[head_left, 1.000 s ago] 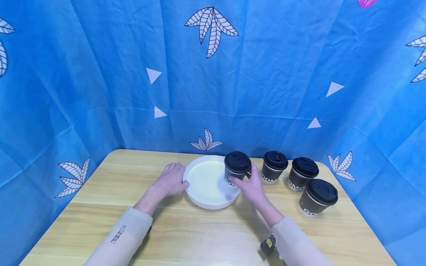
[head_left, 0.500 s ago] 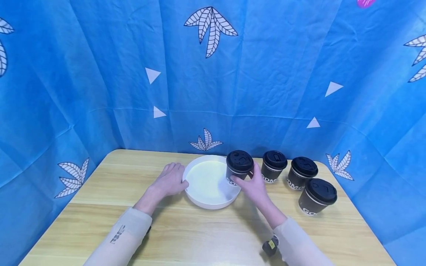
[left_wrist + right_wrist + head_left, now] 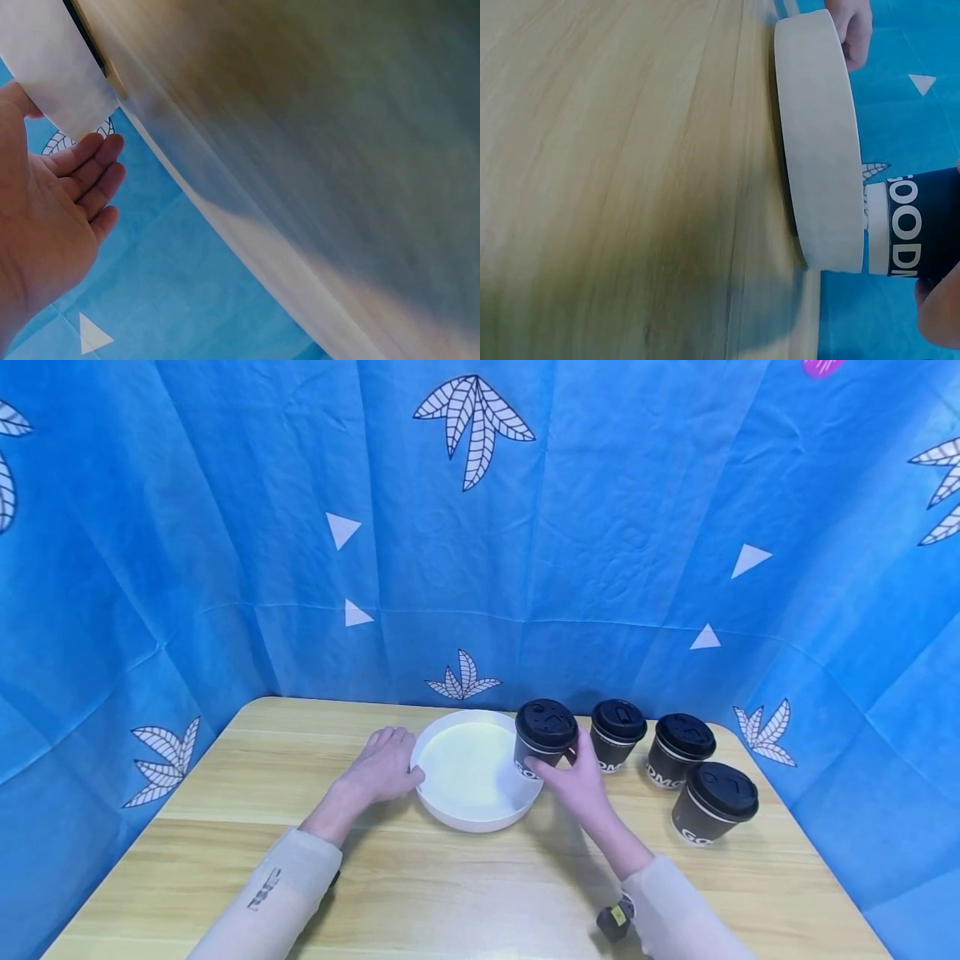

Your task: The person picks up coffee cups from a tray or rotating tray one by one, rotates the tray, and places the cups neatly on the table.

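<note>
A round white tray (image 3: 465, 768) with a low wall lies on the table. At its left side, my left hand (image 3: 381, 767) grips the rim, thumb on one side and fingers on the other, as the left wrist view of the hand (image 3: 56, 206) shows. My right hand (image 3: 581, 781) holds a dark paper coffee cup (image 3: 534, 757) with a black lid, thumb in front and fingers behind. The cup is upright over the tray's right edge. In the right wrist view, a thin gap separates the cup's base (image 3: 879, 229) from the tray wall (image 3: 821, 142).
Three more lidded coffee cups stand to the right: one at the back (image 3: 615, 739), one beside it (image 3: 675, 756) and one nearer (image 3: 712, 806). A blue patterned cloth (image 3: 480, 568) hangs behind the wooden table (image 3: 465, 893). A small dark device (image 3: 615, 920) is at my right wrist.
My right hand has moved slightly to the right with the coffee cup, toward the tray's right edge. The left hand and the tray have stayed in place.
</note>
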`<state>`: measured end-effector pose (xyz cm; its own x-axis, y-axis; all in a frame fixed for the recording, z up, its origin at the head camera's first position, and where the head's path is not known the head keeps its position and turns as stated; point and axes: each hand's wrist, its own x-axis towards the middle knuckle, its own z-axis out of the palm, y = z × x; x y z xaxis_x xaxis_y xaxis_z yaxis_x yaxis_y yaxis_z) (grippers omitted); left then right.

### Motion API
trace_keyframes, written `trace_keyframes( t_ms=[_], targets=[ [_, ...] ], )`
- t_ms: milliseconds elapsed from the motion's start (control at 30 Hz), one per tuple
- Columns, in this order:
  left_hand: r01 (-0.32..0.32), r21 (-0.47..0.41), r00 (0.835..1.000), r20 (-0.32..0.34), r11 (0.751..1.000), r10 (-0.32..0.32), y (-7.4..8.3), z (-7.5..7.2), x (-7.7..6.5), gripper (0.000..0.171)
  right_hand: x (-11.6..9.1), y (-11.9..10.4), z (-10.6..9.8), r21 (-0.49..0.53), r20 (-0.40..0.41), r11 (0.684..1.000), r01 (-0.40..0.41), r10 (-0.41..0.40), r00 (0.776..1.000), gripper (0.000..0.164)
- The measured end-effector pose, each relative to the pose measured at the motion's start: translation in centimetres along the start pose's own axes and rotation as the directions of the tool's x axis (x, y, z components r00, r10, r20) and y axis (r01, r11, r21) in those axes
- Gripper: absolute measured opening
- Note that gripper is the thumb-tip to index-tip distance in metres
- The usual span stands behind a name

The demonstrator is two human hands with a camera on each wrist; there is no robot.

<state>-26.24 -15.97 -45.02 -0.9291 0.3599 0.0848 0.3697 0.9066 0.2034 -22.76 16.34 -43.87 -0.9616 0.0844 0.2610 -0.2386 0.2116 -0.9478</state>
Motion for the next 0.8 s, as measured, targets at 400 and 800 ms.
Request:
trace_keyframes(
  t_ms=[400, 800],
  targets=[
    [-0.001, -0.009, 1.000, -0.005, 1.000, 0.001, 0.2, -0.2, -0.2, 0.049, -0.1, 0.3, -0.8, -0.016, -0.018, 1.000, 0.005, -0.006, 1.000, 0.082],
    [0.002, -0.007, 1.000, 0.001, 1.000, -0.002, 0.1, 0.0, -0.1, 0.049, -0.1, 0.8, -1.6, -0.017, -0.020, 1.000, 0.013, -0.014, 1.000, 0.088]
  ],
)
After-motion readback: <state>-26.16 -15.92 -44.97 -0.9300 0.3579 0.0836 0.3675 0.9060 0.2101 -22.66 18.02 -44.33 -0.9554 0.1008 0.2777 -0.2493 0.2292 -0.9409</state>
